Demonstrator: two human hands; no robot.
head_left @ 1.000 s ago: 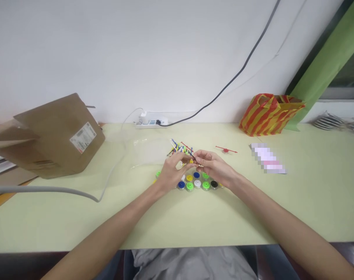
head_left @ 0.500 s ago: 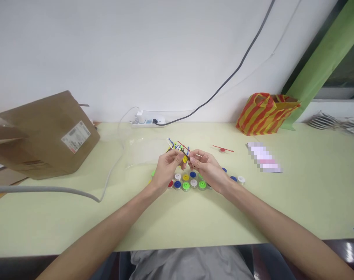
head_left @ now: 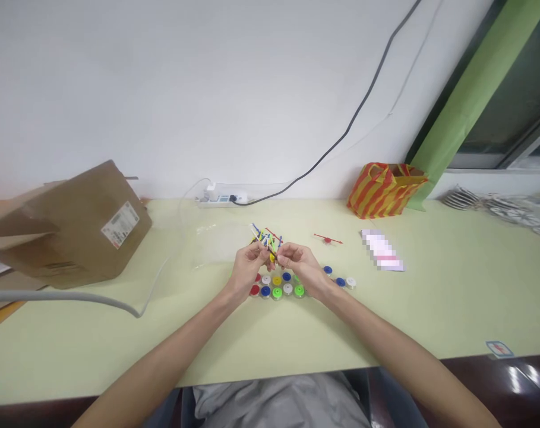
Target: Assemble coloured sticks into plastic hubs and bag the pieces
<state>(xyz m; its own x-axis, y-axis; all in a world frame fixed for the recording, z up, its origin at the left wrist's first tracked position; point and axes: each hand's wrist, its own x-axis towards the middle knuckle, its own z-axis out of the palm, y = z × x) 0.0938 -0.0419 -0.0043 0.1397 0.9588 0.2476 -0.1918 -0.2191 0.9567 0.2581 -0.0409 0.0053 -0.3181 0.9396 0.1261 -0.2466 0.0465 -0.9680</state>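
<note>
Newly visible: second red disc (head_left: 258, 277)

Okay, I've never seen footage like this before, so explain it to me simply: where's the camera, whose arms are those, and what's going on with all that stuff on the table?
There is no machine here. One camera, worn on a person's head, looks forward and down, so the arms are the wearer's own. The left hand and right hand meet in the middle, holding a thin dark piece between them; its exact shape is too small to tell.

On the pale table, round pieces with coloured tops lie near the hands, some partly hidden. Just beyond is a pile of thin coloured pieces, with a red piece apart to the right. Farther out are a cardboard box on the left and a striped bag on the right.
</note>
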